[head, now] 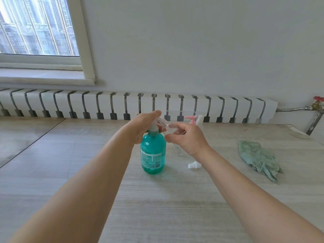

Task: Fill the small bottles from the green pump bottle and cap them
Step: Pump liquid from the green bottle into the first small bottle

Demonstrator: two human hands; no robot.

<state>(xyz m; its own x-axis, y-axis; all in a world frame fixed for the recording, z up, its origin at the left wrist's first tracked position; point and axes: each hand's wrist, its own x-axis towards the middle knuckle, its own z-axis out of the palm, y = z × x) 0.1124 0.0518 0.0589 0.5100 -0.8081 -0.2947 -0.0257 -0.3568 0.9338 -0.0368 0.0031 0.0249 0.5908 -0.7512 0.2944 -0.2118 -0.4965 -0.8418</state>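
Note:
The green pump bottle (152, 155) stands upright mid-table. My left hand (144, 126) lies over its white pump head, fingers curled around the neck and top. My right hand (186, 138) pinches a small clear bottle (177, 132), held tilted with its mouth at the pump nozzle; its lower end shows below my palm. A white cap (193, 165) lies on the table under my right wrist. Behind my right hand stand a small bottle with a pink pump (192, 119) and a white-topped small bottle (199, 120).
A crumpled green cloth (257, 158) lies on the wooden table (157, 199) at the right. A white radiator (122, 106) runs along the wall behind the table, with a red-handled valve (318, 102) at far right. A window is at upper left.

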